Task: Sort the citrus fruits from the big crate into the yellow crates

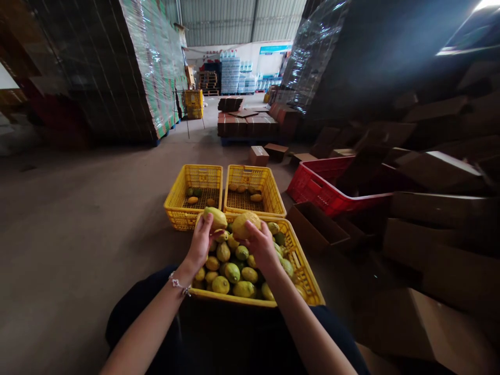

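Note:
My left hand point(202, 240) grips a yellow-green lemon point(215, 217) between thumb and fingers. In my right hand point(262, 244) is a second lemon point(246, 225), yellow with a rough skin. Both are raised over the far part of a large yellow crate point(302, 265) full of green and yellow lemons. Just beyond stand two smaller-looking yellow crates side by side. The left crate point(174, 202) has a few green and yellow fruits on its bottom; the right crate point(275, 195) has several yellow-brown ones. My fingers' undersides are partly hidden.
To the right lie a red crate point(312, 185), an open cardboard box point(318, 224) and many heaped cartons point(437, 219). A pallet of flat cardboard point(250, 125) stands ahead. Film-wrapped stacks point(150, 67) rise on both sides. Concrete floor point(78, 219) extends on the left.

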Motion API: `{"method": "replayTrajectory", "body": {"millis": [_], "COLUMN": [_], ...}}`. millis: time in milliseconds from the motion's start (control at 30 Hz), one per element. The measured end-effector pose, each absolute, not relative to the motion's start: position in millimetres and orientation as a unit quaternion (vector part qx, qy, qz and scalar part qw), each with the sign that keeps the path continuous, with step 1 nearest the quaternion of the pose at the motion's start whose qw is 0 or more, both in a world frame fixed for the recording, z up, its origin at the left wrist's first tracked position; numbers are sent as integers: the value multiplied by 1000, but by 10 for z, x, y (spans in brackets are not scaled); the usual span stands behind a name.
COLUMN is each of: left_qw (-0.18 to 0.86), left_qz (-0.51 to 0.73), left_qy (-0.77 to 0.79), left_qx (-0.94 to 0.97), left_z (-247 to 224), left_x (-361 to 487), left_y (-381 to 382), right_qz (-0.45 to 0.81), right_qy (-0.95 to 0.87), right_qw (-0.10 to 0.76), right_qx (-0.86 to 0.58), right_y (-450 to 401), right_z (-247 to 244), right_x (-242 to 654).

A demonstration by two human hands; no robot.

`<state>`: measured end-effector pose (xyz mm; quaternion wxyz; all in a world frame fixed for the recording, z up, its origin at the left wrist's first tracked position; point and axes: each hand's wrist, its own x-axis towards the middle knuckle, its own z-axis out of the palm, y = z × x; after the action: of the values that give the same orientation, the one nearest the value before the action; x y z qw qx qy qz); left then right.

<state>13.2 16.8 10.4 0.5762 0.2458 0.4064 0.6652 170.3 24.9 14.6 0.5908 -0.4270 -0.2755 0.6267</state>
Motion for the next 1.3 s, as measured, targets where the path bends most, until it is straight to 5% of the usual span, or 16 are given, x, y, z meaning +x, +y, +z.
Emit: {"method": "replayTrajectory", "body": {"millis": [133,233,333,567,1300], "left_qw": [294,189,265,571,714], "left_qz": [664,614,594,629,554], "left_qy": [459,460,457,398,371], "left_qx": [512,613,607,347,214], "left_z": [53,102,198,342,103], "left_x": [-8,-86,-86,-51,-198], "left_y": [135,97,62,53,171], "right_qz": [382,256,257,470,686], "right_qy": [-464,-547,-563,-451,-308], "right_qw": [658,656,647,640,535], "right_qx": [-454,-452,-445,-408,-385], "right_y": [233,245,213,116,197], "right_z": [78,41,54,242,224], "right_x": [1753,1793,1784,1768,1953]}}
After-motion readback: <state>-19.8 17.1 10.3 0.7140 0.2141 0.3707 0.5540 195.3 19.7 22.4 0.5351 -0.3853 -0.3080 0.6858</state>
